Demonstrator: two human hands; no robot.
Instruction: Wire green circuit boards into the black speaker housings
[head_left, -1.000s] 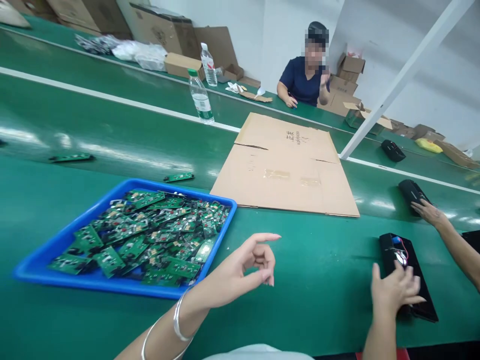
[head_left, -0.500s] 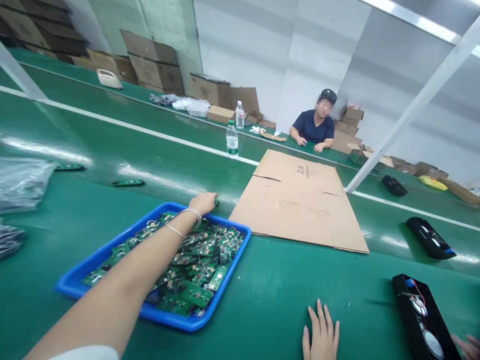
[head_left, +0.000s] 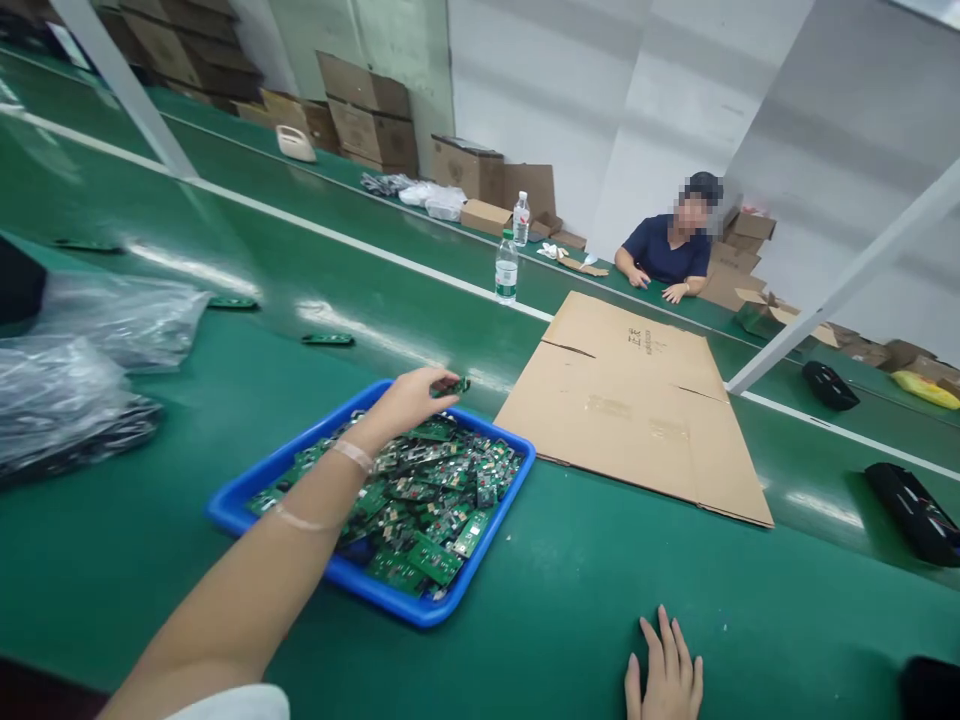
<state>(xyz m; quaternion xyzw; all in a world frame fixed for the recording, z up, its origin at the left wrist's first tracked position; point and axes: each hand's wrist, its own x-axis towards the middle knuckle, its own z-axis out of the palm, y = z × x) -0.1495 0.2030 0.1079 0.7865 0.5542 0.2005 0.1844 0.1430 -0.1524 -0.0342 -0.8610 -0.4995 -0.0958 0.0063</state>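
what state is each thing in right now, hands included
left hand: pinching a circuit board above the tray's far edge
right hand: flat, open on the belt
blue tray: full of loose boards
cardboard sheet: unfolded flat
near bottle: upright, capped

one blue tray heaped with green circuit boards, too many and too overlapped to count, plus one more board pinched in the left hand and three loose boards out on the green belt. two hands of the wearer in view, the right hand flat on the belt; one other person seated across. two water bottles, one flattened cardboard sheet, two black housings on the right, two crumpled plastic bags on the left.
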